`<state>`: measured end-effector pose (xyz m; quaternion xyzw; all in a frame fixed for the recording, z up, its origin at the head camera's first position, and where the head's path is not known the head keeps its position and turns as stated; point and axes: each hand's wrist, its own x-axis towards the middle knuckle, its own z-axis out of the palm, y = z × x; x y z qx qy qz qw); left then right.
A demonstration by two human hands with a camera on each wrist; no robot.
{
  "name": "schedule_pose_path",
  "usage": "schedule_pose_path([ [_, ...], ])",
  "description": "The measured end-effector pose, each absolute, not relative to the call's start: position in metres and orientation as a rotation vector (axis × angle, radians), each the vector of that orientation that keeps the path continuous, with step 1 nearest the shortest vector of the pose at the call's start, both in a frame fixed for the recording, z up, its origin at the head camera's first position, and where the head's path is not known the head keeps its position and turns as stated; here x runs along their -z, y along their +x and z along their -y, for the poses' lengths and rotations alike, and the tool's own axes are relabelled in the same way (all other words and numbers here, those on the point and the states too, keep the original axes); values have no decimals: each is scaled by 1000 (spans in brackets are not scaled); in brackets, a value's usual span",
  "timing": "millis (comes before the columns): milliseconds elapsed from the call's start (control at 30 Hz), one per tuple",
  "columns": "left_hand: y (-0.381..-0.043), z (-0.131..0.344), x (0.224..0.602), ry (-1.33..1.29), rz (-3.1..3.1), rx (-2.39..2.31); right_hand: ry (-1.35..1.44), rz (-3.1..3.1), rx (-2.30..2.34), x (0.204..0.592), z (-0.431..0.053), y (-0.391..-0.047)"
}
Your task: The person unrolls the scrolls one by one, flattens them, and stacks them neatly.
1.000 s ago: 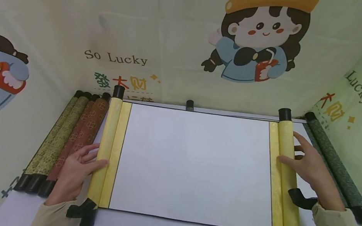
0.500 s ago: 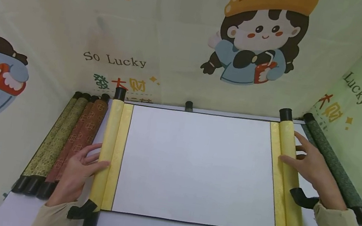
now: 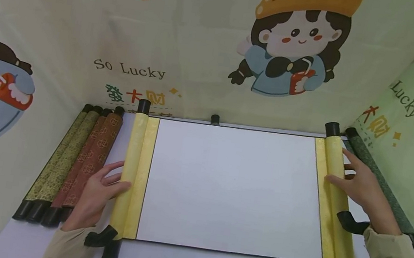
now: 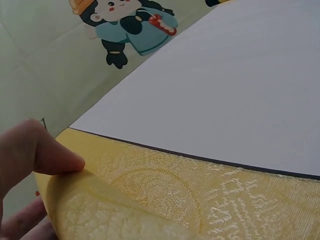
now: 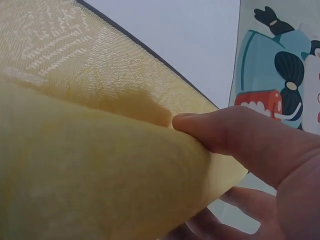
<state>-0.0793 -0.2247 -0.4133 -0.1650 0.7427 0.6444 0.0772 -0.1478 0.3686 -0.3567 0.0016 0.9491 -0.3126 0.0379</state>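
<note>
A yellow brocade scroll [image 3: 140, 181] lies unrolled across the table, its blank white sheet [image 3: 234, 186] spread between two rolled ends with black knobs. My left hand [image 3: 98, 193] grips the left roll, thumb on top and fingers round its outer side. The right roll [image 3: 335, 197] is held by my right hand [image 3: 363, 186] in the same way. In the left wrist view, the thumb [image 4: 67, 159] presses along the brocade roll. The right wrist view has the other thumb [image 5: 200, 127] over its roll, with the fingers partly hidden beneath.
Several rolled scrolls, olive [image 3: 67, 152] and red-brown [image 3: 96, 152], lie side by side at the left. A dark green scroll [image 3: 380, 181] lies along the right edge. Behind the sheet a black knob [image 3: 215, 120] shows near the printed cloth backdrop [image 3: 203, 48].
Both hands and the scroll have shifted slightly to the right relative to the other scrolls. The grip on each roll stays the same.
</note>
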Motion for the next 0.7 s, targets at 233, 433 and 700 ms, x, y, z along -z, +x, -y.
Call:
schedule_pose_path([
  [233,-83,220,419,-416,-2231,-1913,30,-2938,968,363,-376,-144],
  [433,-88,210,421,-386,-2254,-1892,79,-2949,979,363,-384,-145],
  [700,-96,195,427,-361,-2246,-1917,128,-3002,883,362,-395,-146],
])
